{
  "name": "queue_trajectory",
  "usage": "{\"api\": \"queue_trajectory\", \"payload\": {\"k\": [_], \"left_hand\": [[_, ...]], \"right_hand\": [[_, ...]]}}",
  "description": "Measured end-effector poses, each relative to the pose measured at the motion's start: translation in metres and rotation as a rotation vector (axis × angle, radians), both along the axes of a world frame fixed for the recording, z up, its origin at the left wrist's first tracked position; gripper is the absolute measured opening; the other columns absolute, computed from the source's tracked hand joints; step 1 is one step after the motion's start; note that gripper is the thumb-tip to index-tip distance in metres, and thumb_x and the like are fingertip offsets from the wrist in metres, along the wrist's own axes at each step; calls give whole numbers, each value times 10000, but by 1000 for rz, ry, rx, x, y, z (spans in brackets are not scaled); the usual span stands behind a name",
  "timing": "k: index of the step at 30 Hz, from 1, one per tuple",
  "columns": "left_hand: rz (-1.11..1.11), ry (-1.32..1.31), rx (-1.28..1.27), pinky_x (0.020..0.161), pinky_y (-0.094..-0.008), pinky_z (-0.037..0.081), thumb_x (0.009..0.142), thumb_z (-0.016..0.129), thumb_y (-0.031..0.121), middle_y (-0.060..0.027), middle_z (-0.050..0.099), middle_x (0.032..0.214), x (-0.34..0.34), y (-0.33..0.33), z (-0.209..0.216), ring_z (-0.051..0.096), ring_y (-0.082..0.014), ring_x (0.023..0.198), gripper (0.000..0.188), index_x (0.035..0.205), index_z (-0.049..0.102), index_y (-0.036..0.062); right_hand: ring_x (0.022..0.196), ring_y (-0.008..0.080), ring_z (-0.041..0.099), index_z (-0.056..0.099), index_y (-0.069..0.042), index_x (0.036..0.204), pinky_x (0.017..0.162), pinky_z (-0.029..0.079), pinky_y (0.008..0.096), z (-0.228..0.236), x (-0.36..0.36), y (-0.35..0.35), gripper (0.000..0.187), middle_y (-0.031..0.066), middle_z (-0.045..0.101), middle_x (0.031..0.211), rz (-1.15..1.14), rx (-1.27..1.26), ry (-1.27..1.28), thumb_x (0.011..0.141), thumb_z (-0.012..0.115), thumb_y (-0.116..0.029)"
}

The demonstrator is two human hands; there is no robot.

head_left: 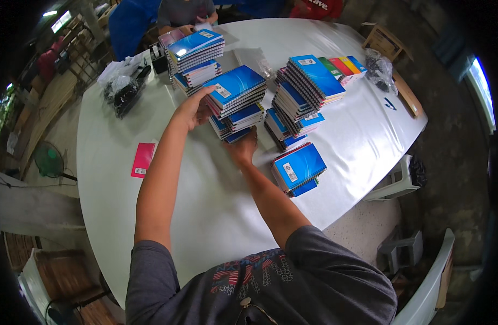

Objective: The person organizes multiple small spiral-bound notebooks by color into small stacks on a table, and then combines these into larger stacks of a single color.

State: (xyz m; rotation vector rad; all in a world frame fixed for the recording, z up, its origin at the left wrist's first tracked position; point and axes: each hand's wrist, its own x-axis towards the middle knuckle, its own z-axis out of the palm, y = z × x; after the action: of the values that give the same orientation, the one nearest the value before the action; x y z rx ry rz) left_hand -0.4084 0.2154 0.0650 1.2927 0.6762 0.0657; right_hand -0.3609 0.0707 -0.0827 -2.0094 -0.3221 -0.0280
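Note:
In the middle of the table stands a tall stack of blue spiral notebooks [243,81], its layers turned at different angles. My left hand [193,111] is closed against the stack's upper left side, fingertips over the edge of the top notebook's cover. Low at the near side, my right hand [244,146] grips the bottom notebooks, its fingers partly hidden by the stack. Just behind is another blue notebook stack [197,46]. To the right rises a third, leaning stack [308,81], with a short pile of blue notebooks [300,165] nearer me.
A pink notebook [143,158] lies alone on the white-covered table [205,216] at left. Green, red and yellow notebooks [344,66] sit far right beside crumpled clear plastic [380,70]. A black bag with plastic [124,89] lies far left. Two people sit across the table.

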Motion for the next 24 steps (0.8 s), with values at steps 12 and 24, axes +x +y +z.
{"api": "queue_trajectory", "payload": {"k": [12, 24], "left_hand": [[98, -33, 27, 634, -286, 440, 718, 652, 535, -36, 589, 836, -10, -21, 5, 577, -148, 758, 535, 973, 547, 77], [526, -626, 473, 1058, -368, 211, 895, 377, 527, -248, 213, 1388, 18, -60, -27, 237, -316, 1301, 788, 1382, 138, -44]], "right_hand": [[1304, 353, 184, 178, 41, 1365, 1078, 111, 406, 78, -31, -26, 701, 239, 218, 1379, -19, 434, -472, 842, 537, -256], [1083, 355, 426, 477, 10, 1167, 950, 316, 408, 122, 26, 9, 411, 226, 446, 1180, -62, 517, -222, 918, 442, -314]]}}
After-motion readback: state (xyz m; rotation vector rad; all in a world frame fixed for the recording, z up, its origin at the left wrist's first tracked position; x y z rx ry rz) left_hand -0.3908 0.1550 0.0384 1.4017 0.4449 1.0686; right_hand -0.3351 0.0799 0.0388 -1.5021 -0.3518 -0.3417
